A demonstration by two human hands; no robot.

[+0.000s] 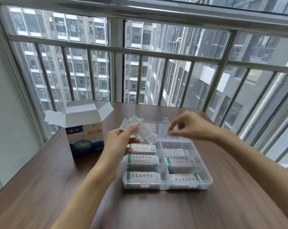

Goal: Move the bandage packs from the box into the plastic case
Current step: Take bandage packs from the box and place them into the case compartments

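A clear plastic case (209, 180) lies open on the table, its lid (158, 127) flat behind it. Several compartments hold white bandage packs with green edges, such as one (145, 177) at the front left. My left hand (118, 144) grips a loose bundle of grey-white bandage strips (140, 130) just above the case's back left corner. My right hand (191, 126) hovers over the lid, its thumb and forefinger pinching a small pale piece (173, 134), too blurred to identify. The blue and white bandage box (86, 140) stands open to the left.
The brown wooden table (49, 179) sits against a window with metal bars (140, 76). The box's flaps (81, 107) stick upward. The case's back right compartment (174, 144) looks empty.
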